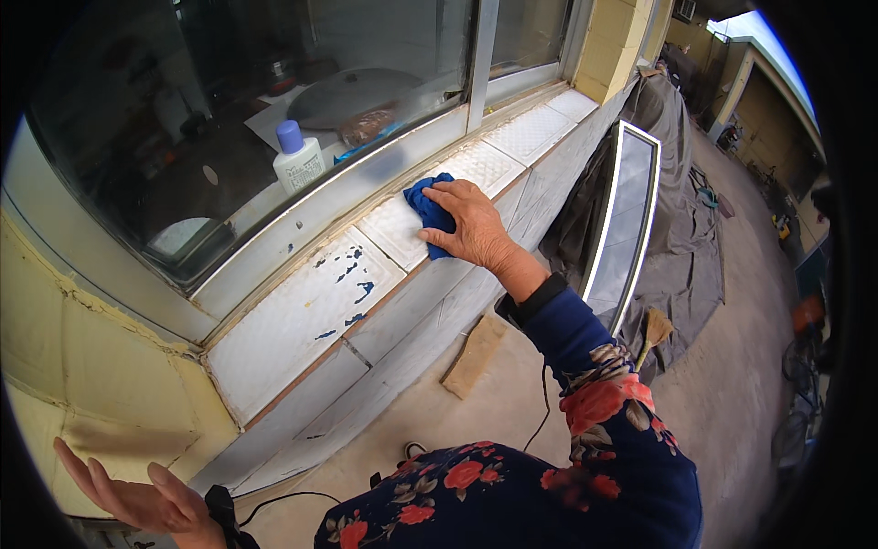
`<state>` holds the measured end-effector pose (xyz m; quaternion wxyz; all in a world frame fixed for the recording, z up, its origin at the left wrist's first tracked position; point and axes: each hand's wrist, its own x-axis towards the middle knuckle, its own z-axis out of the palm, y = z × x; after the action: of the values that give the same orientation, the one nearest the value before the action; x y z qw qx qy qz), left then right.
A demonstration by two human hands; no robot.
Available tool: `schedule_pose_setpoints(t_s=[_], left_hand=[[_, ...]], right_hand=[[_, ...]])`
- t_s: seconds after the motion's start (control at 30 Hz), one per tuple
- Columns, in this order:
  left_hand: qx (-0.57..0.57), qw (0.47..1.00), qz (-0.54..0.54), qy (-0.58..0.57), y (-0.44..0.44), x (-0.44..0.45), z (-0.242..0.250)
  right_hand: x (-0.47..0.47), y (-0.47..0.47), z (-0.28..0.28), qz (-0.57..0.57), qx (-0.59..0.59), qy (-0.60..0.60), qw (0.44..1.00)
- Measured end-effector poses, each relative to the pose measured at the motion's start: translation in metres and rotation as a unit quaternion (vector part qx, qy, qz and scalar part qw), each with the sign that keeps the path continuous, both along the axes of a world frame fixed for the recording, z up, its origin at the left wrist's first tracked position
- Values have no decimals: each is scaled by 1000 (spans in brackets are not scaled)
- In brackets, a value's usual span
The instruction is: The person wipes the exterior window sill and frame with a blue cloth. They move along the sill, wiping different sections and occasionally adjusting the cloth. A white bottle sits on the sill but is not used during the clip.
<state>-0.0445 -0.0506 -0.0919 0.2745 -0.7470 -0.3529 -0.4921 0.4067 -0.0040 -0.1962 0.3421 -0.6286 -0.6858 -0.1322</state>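
My right hand [473, 223] presses a crumpled blue cloth [432, 202] onto the white tiled windowsill [274, 343]. The cloth lies under my palm and fingers, near the sill's outer edge. Small dark blue flakes [363, 291] are scattered on the tile to the left of it. At the lower left my left hand [140, 497] is raised beside the yellow wall, fingers apart and holding nothing. Above the sill stands the window's metal frame [384, 171] with its glass pane.
Behind the glass stands a white bottle [300, 165] with a purple cap. To the right a white-framed panel [621, 213] leans against a grey tarpaulin [686, 254]. A straw brush [655, 333], a flat board [473, 357] and a black cable [545, 405] are lower down.
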Motion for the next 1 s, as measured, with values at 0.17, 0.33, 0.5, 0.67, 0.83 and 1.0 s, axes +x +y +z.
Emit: schedule_pose_setpoints(t_s=[0.17, 0.33, 0.5, 0.67, 0.83, 1.0], left_hand=[[-62, 985, -100, 125, -17, 49, -67], [-205, 967, -125, 81, 8, 119, -98], [-216, 972, -54, 68, 25, 161, -105], [-207, 977, 38, 30, 38, 188, -121], [-184, 969, 165, 29, 51, 203, -129], [-205, 962, 177, 36, 50, 202, -131]], right_hand=[[-84, -6, -3, 82, 2, -26, 996], [-67, 0, -4, 68, -30, -17, 997], [12, 12, -3, -20, -76, 13, 997], [118, 34, -6, -94, -99, -10, 991], [211, 55, -12, -154, -109, 13, 982], [238, 62, -12, -165, -63, 18, 984]])
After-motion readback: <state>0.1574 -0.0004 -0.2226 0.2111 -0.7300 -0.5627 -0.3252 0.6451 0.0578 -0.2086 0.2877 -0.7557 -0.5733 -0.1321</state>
